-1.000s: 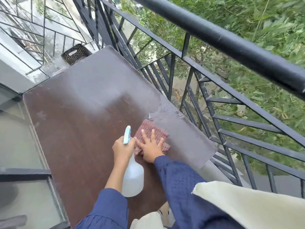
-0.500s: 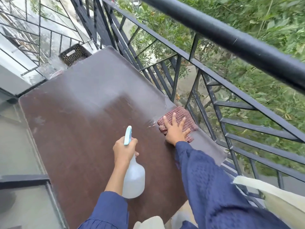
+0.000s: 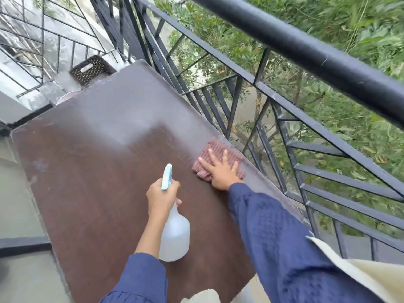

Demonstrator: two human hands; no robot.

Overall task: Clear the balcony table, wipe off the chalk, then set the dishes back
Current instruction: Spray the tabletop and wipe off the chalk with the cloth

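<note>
Table [image 3: 91, 171], a dark brown top set against the black railing [image 3: 284, 101], carries no dishes now, so the clearing looks done and the wiping is the step in hand. A pale chalky haze covers its far half, while the near half shows clean dark wood; the boundary runs roughly across the middle. The reddish waffle cloth [image 3: 215, 149] lies flat at the railing-side edge, right on that boundary, pressed down by the right hand [image 3: 222, 169], whose grip is a flat palm with fingers spread over the cloth rather than curled round it. Over the last second the cloth has swept from nearer the body out to the edge and up toward the hazy zone, so I judge the cleaned area is growing away from the person. The left hand [image 3: 160, 199] stays closed round the neck of the spray bottle [image 3: 173, 235], blue nozzle pointing at the far half, bottle hanging over the table. Beyond the far corner sits a dark perforated basket [image 3: 91, 69]. Much chalk remains; the dishes cannot return yet.
</note>
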